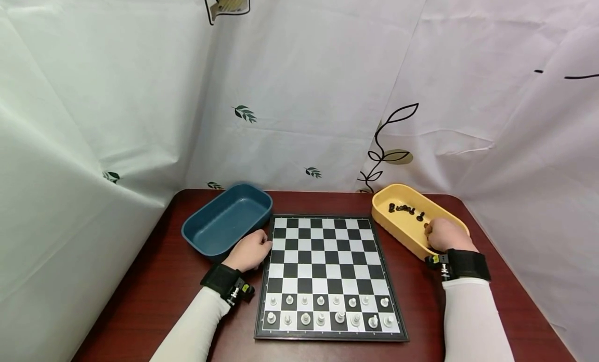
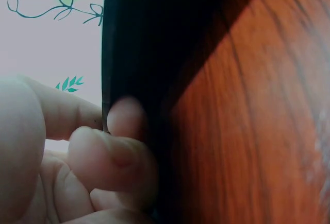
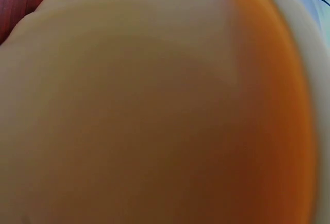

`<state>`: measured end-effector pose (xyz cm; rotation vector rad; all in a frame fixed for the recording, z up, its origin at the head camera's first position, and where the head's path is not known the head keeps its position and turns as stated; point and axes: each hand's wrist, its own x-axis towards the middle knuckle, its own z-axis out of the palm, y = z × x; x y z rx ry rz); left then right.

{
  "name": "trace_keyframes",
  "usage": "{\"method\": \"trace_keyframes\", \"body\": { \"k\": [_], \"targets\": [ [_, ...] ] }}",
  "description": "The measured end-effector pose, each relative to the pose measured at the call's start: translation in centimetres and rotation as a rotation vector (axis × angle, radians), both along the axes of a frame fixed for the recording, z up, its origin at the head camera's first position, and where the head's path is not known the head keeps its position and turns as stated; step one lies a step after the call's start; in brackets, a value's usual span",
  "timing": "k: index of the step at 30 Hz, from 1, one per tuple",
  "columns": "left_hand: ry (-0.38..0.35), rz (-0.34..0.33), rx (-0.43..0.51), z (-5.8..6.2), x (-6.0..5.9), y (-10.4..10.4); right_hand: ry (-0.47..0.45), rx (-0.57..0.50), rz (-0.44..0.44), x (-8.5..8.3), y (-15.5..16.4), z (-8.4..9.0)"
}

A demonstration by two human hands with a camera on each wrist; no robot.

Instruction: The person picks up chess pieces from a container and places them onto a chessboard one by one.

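Note:
A black-and-white chessboard [image 1: 323, 255] lies on the table, with white chess pieces [image 1: 340, 317] in two rows along its near side. My left hand [image 1: 248, 250] is at the board's left edge. In the left wrist view, the curled fingers [image 2: 116, 157] pinch the dark board edge [image 2: 134, 44]. My right hand [image 1: 447, 234] reaches into the near end of a yellow tray [image 1: 398, 229], fingers bent downward. Black chess pieces [image 1: 404, 208] lie in this tray, beyond the hand. What its fingertips hold is hidden; the right wrist view is mostly blurred hand and tray wall [image 3: 278, 80].
A blue tray [image 1: 224, 221] stands left of the board, close beyond my left hand. The dark red table [image 1: 154, 279] ends at a white patterned curtain [image 1: 304, 91] at the back and sides.

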<state>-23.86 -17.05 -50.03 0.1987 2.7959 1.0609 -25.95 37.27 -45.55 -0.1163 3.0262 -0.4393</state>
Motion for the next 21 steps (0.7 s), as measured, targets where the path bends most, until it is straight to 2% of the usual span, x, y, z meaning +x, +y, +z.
{"method": "trace_keyframes", "body": {
  "k": [13, 21],
  "targets": [
    [0.013, -0.004, -0.001, -0.1, 0.09, -0.1, 0.036, -0.021, 0.049, 0.06, -0.03, -0.12],
    [0.013, -0.014, -0.001, 0.01, -0.01, -0.19, 0.084, -0.056, 0.011, 0.14, -0.27, -0.02]
  ]
}}
